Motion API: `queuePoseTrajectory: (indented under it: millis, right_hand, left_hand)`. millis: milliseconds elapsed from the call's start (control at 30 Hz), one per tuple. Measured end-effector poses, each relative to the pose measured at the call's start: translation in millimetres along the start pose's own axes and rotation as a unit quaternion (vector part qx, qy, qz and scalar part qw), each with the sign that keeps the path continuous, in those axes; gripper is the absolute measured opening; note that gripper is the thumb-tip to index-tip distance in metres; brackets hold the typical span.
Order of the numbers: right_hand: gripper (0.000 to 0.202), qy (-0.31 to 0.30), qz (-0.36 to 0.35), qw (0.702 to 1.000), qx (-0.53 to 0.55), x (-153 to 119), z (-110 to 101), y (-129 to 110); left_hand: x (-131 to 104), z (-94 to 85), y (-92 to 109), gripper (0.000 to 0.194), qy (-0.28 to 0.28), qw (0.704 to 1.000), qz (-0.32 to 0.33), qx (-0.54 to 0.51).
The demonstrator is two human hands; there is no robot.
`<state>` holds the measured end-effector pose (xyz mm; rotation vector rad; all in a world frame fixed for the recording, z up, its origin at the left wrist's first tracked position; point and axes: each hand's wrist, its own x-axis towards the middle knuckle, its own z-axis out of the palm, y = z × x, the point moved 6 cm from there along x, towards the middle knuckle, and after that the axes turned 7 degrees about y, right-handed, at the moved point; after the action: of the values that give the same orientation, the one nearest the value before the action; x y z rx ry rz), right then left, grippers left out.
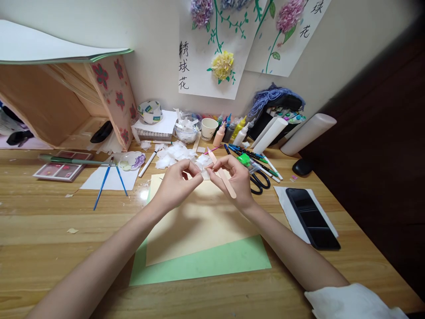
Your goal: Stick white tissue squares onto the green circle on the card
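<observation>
Both hands are raised over a cream sheet (199,221) that lies on a green sheet (212,266). My left hand (179,182) is closed in a pinch at one edge of a small white piece (205,174). Opposite it, my right hand (232,179) pinches the same piece between thumb and fingertip. A flat wooden stick (228,184) is also tucked in the right hand, slanting across its fingers. Just beyond the hands lies a pile of torn white scraps (175,153).
Behind the scraps stand a paper cup (209,128), a bowl of scraps (187,132) and paint bottles (219,135). Black scissors (260,180) and pens lie beside my right hand. A phone (312,217) rests at the right, brushes (102,188) at the left.
</observation>
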<state>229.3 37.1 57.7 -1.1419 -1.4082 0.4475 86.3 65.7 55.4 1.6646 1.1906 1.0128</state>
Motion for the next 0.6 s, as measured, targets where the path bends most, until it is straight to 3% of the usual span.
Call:
queuePoseTrajectory:
  millis: [467,600]
  right_hand:
    - [0.015,0.071,0.051,0.996,-0.002,14,-16,21]
    - [0.017,0.060,0.081,0.995,0.000,17,-18,24]
  left_hand:
    - [1,-1.6,-2,0.006,0.002,1.000,-0.020,0.013]
    - [1,-2.7,-3,0.006,0.005,1.000,-0.020,0.017]
